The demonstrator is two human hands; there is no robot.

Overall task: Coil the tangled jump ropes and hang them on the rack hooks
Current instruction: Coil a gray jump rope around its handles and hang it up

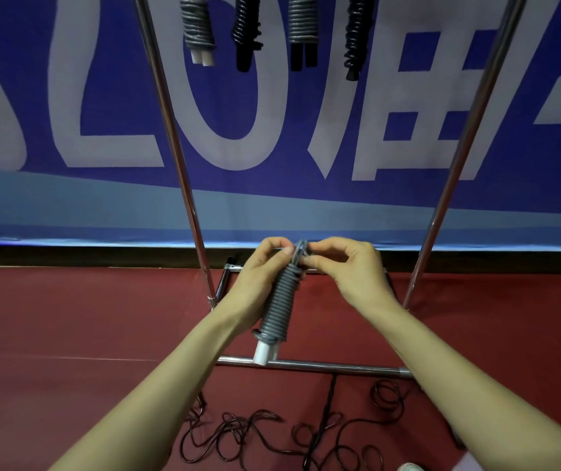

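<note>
A grey jump rope (279,302) is wound tightly around its white handles (265,354), which poke out at the bottom. My left hand (261,278) grips the upper part of this bundle. At the bundle's top, my right hand (349,270) pinches a small loop of the grey rope. Above, several coiled ropes hang from the rack: a grey one with white handles (198,28), a black one (245,32), a grey one with black handles (302,25) and another black one (357,32). A dark tangled rope (272,436) lies on the red floor below my arms.
Two chrome rack uprights (173,137) (469,130) slant up on either side of my hands. The rack's base bar (333,366) crosses the red floor (68,317) in front of me. A blue banner (272,113) with white lettering covers the wall behind. A white shoe tip (410,467) shows at the bottom.
</note>
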